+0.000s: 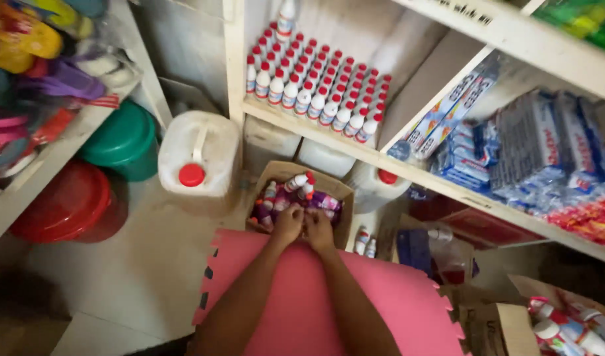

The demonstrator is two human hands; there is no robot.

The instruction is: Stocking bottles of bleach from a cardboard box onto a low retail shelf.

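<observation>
- Where the view begins, nearest the camera, a pink foam mat with jigsaw-cut edges (pixel 329 296) lies on the pale floor (pixel 124 277), and both bare forearms stretch forward across it.
- At the mat's far edge, the left hand (pixel 287 225) and the right hand (pixel 319 229) sit side by side, almost touching, both reaching over the near rim of an open brown cardboard box (pixel 279 173).
- The fingers of each hand curl down into the box's contents; whether either grip is closed on a bottle cannot be told, since the fingertips are hidden.
- Inside the box lie small white plastic bottles with red caps (pixel 301 184), tumbled together with purple wrapping, just beyond the fingers.
- To the right of the box, two more such bottles (pixel 364 241) stand on the floor, near a blue packet (pixel 414 249).
- At the lower right corner, another open carton (pixel 507 329) holds a few similar bottles.
- Left of the box stands a large white plastic jerrycan with a red screw cap (pixel 197 155).
- Further left, a red plastic basin (pixel 68 204) and a green plastic tub (pixel 121 142) rest under a shelf of colourful plastic goods (pixel 32 72).
- Beyond the box, a pale wooden shelf (pixel 355 148) carries neat rows of upright white bottles with red caps (pixel 316 86).
- To the right on the same shelving, stacks of blue and white wrapped packets (pixel 533 151) fill the next compartment.
</observation>
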